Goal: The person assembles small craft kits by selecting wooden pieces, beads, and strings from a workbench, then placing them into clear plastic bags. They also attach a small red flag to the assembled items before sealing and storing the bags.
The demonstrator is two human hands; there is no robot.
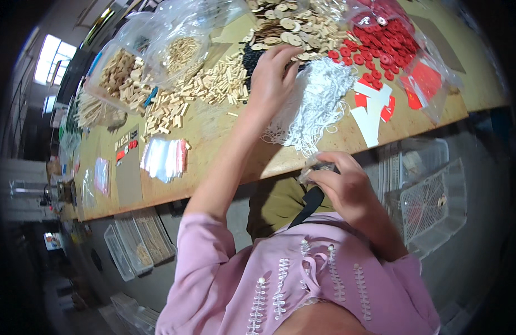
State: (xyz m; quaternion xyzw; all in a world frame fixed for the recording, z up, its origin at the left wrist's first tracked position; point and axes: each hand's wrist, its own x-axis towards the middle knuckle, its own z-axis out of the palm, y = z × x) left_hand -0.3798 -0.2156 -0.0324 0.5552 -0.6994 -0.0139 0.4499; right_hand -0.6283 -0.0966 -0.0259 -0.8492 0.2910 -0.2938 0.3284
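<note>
My left hand (273, 75) reaches over the table at the near edge of a pile of round wooden discs (291, 39), beside small black pieces (250, 61). Its fingers are bent inward, and what they close on is hidden. Beneath and to the right of that hand spreads a heap of white string loops (316, 106). My right hand (347, 181) is at the table's front edge, gripping a small clear plastic bag (312, 169) between thumb and fingers. Something dark shows inside the bag, too unclear to name.
Red discs (381, 50) lie at the back right, near white and red cards (372, 114). Small wooden blocks (213, 81) spread left of centre, beside a clear tub (115, 78). Flat plastic bags (164, 159) lie near the front edge. Plastic crates (434, 206) stand below the table.
</note>
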